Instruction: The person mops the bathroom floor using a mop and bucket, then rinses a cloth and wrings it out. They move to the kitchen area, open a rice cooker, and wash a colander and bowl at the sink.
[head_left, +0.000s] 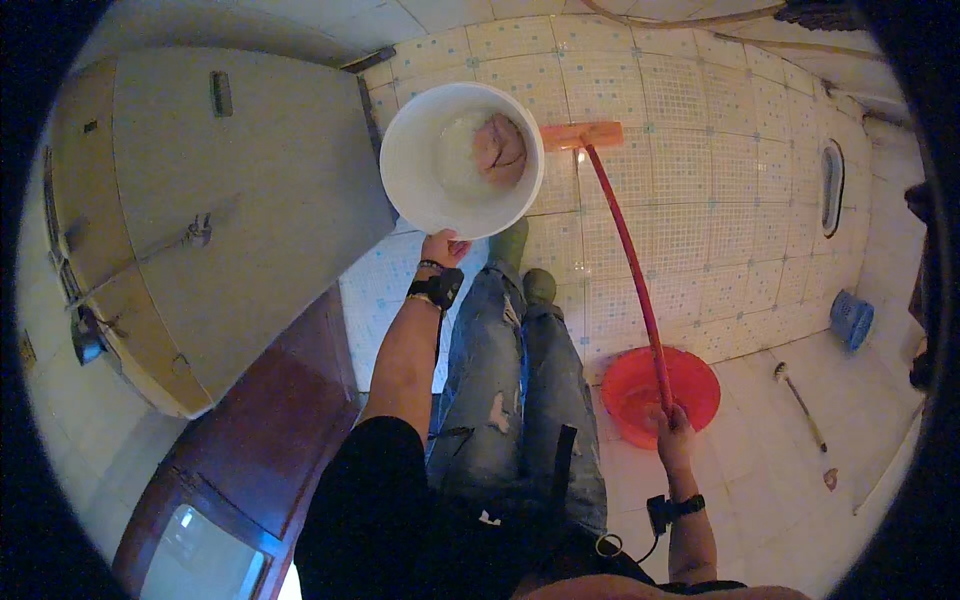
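My left hand (448, 247) grips the near rim of a white plastic bucket (420, 172). Inside the bucket lies a wet pinkish cloth (501, 150), against its right side. In my right hand (673, 427) is the upper end of the red handle of a floor squeegee (631, 255). The squeegee's orange head (592, 135) rests on the tiled floor just right of the bucket, which partly hides its left end. A red plastic basin (694, 375) is below the handle, near my right hand; its contents are unclear.
A large pale appliance or cabinet (262, 150) stands at the left, beside a dark reddish wooden door or panel (255, 420). At the right are a blue plastic basket (851, 321), a long-handled brush (802, 409) and an oval fixture (831, 187). A hose (675, 24) runs along the top.
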